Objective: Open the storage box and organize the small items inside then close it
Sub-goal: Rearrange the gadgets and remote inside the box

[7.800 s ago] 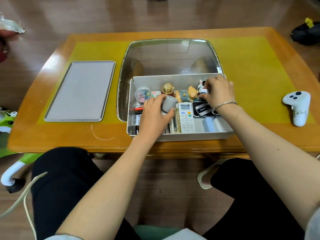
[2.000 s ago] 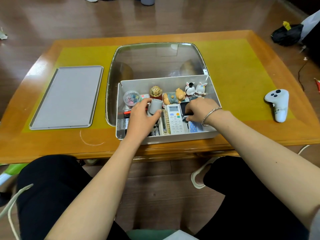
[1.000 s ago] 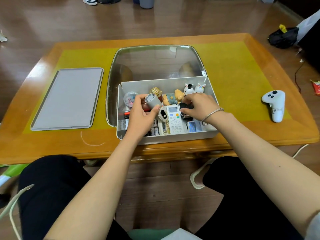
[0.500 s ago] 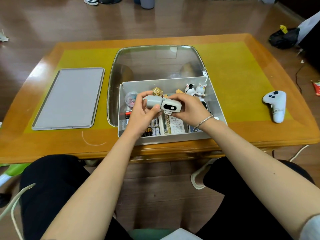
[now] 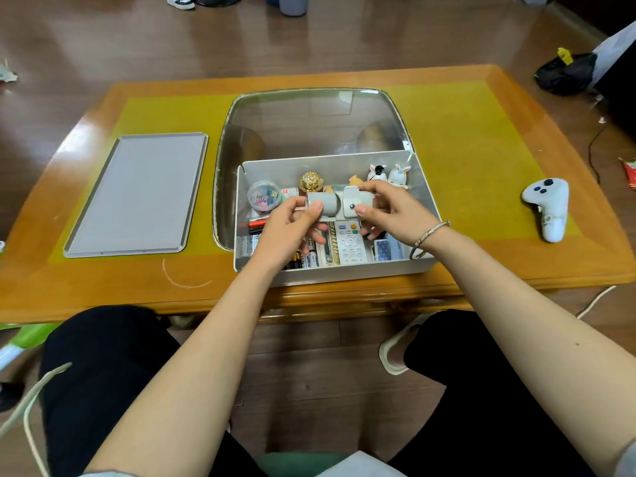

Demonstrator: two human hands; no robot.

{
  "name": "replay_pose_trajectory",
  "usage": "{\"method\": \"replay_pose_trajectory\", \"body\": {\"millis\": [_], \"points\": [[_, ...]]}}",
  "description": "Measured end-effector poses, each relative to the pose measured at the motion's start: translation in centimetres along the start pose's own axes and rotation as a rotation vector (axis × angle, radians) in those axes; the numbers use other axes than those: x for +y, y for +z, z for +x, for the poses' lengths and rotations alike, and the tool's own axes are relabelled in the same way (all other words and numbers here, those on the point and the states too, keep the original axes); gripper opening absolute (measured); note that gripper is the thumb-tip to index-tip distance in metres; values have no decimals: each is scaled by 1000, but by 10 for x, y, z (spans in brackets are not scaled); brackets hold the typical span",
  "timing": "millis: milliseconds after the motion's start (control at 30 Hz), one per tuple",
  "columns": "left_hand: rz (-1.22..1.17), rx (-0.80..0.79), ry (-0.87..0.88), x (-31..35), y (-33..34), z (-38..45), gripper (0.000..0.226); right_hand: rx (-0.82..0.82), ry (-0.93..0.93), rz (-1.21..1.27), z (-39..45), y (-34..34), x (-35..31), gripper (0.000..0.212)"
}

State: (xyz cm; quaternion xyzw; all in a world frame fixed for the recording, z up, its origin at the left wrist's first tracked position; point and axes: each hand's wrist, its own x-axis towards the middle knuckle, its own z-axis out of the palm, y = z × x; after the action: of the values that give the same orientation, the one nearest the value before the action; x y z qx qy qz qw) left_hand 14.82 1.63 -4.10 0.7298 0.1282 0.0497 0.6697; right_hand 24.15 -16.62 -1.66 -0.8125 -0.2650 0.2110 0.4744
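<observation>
Hands first: my left hand (image 5: 292, 228) pinches a grey cylinder (image 5: 321, 203) and my right hand (image 5: 389, 215) grips a small white gadget (image 5: 354, 203), the two pieces held end to end above the open storage box (image 5: 344, 270). That box sits at the near edge of the tabletop (image 5: 481, 139), its lid (image 5: 137, 192) lying well apart to the left. As I judge it, the risk is a fumble: if either pinch slackens while I fit the pieces, one could drop onto the remote (image 5: 350, 241) and batteries (image 5: 309, 259) below and scatter them, or knock over the figurines (image 5: 389, 173) just beyond my right fingers.
</observation>
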Motion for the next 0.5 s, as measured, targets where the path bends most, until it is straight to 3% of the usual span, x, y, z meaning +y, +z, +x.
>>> {"method": "replay_pose_trajectory", "body": {"millis": [100, 233, 300, 500], "points": [[23, -28, 75, 2, 2, -3, 19, 54, 21, 94, -1, 0, 0, 44], [46, -10, 171, 2, 4, -6, 29, 18, 150, 334, 1, 3, -5, 24], [86, -7, 197, 3, 8, -5, 29, 7, 185, 386, 2, 7, -5, 27], [369, -83, 280, 5, 31, 8, 37, 172, 98, 532, 5, -2, -8, 34]]}}
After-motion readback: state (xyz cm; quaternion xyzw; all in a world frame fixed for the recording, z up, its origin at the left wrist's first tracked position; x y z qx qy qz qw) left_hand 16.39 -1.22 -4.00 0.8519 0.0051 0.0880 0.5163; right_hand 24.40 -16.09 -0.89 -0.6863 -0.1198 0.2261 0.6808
